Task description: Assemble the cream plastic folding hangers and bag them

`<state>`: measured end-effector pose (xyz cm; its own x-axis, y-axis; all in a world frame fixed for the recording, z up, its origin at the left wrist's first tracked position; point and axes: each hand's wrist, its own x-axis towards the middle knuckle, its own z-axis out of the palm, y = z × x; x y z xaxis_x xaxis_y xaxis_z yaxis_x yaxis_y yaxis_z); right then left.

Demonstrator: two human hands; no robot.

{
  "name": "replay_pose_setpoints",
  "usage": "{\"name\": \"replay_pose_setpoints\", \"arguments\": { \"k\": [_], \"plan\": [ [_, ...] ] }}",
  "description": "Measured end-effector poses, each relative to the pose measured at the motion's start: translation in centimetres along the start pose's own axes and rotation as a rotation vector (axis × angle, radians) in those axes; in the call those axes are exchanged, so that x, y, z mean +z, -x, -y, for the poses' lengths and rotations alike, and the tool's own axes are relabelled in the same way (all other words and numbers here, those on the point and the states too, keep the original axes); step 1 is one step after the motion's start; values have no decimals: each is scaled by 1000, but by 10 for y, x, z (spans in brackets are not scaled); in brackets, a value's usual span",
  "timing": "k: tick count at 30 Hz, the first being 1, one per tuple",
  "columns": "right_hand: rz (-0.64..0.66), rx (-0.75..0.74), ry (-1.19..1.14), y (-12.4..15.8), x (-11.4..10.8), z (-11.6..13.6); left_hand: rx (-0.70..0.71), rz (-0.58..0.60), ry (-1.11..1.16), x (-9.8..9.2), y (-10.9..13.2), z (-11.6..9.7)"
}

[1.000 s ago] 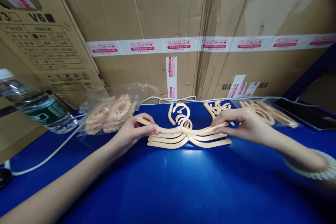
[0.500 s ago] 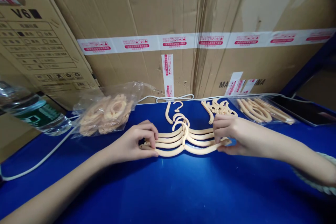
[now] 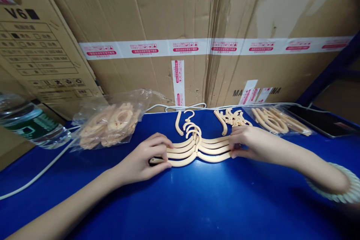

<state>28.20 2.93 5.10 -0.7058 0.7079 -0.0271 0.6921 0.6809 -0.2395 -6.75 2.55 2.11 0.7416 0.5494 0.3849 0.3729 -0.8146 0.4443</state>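
Note:
A row of cream plastic clothes hangers [image 3: 182, 163] lies on the blue table [image 3: 180, 206], nested one behind another with their hooks overlapping in the middle. My left hand [image 3: 152, 155] is closed round the left ends of the arms, thumb at the front; a holed tip pokes out beneath its fingers. On the opposite side, my right hand [image 3: 247, 141] grips the right ends, which its fingers hide. Just behind the row are a loose curved hanger arm [image 3: 178, 123], a loose hook [image 3: 189, 114] and another arm [image 3: 221, 122].
Small hook pieces [image 3: 236, 116] are piled behind my right hand. Clear bags hold round parts [image 3: 112, 120] at left and hanger arms [image 3: 277, 120] at right. A water bottle [image 3: 33, 123], a white cable [image 3: 36, 180], a dark phone-like device [image 3: 320, 120] and cardboard boxes [image 3: 157, 11] surround the table.
My right hand has closed further over the right ends, covering the tip that stuck out before. My left hand stays at the left ends. The view has shifted slightly.

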Motion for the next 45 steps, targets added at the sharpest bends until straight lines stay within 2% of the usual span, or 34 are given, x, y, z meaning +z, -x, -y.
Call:
{"name": "replay_pose_setpoints", "arguments": {
  "k": [7,16,26,34,40,45],
  "plan": [
    [-50,2,-17,-1,4,-3,-57,-10,5,5,1,4],
    [-98,61,24,-1,4,-3,-62,-41,-13,7,5,4],
    [-56,74,53,-1,1,0,-58,-38,-33,8,5,1],
    [-301,166,166,7,-14,-12,-53,-55,-73,7,5,-1],
    [-331,215,285,4,-8,-17,-44,-76,-104,9,5,-1],
    [-363,199,252,1,-4,-17,-79,-187,-94,9,5,4]
  ]
}}
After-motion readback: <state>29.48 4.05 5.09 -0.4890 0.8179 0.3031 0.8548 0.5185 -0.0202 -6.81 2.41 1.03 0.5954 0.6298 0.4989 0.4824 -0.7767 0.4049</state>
